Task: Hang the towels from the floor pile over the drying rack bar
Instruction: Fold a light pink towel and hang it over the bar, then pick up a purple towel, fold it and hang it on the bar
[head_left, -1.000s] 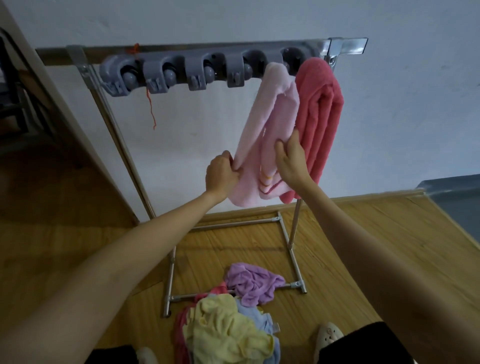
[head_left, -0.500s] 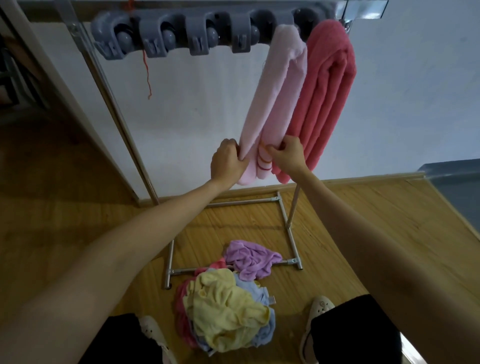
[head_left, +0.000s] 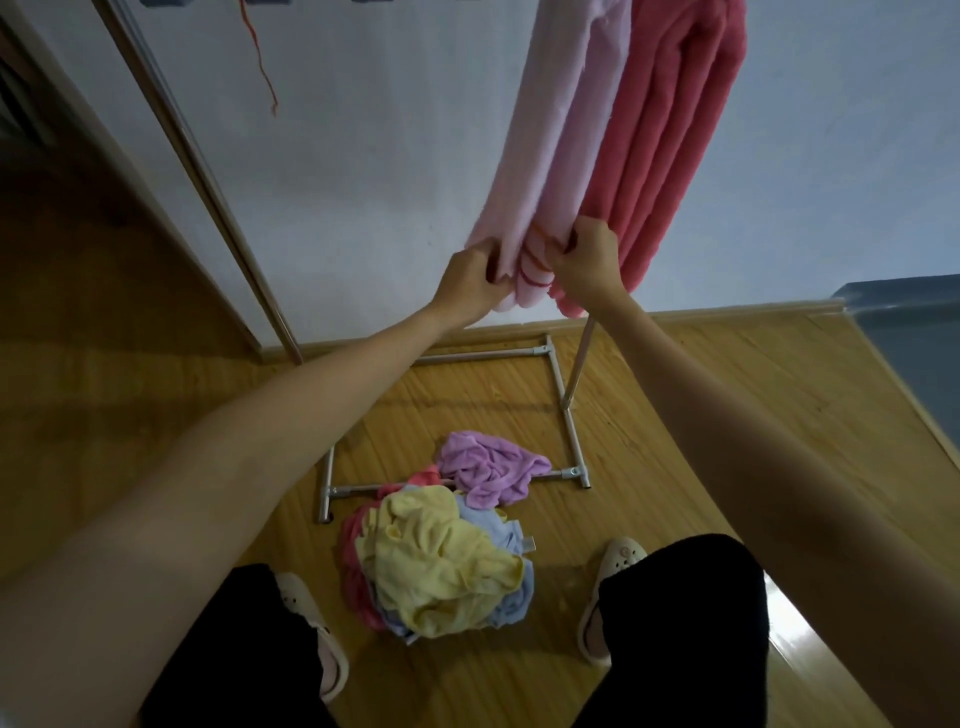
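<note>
A light pink towel (head_left: 550, 135) hangs down from the rack; the bar itself is cut off above the frame. My left hand (head_left: 470, 283) grips its lower left edge. My right hand (head_left: 587, 265) grips its lower right edge, where red stripes show. Beside it on the right hangs a coral red towel (head_left: 675, 130). On the floor lies the pile: a yellow towel (head_left: 441, 566) on top, a light blue one (head_left: 511, 597) and a pink one (head_left: 353, 561) under it, and a purple towel (head_left: 491, 467) over the rack's foot bar.
The rack's left upright (head_left: 208, 182) slants up against the white wall. Its base frame (head_left: 563, 410) lies on the wooden floor behind the pile. My feet in pale slippers (head_left: 613, 587) stand either side of the pile. A grey-blue step (head_left: 914, 358) sits at right.
My view has tilted down, so the rack bar and its grey clips left the frame. Both hands slid down the pink towel to its bottom edge and pulled it straight.
</note>
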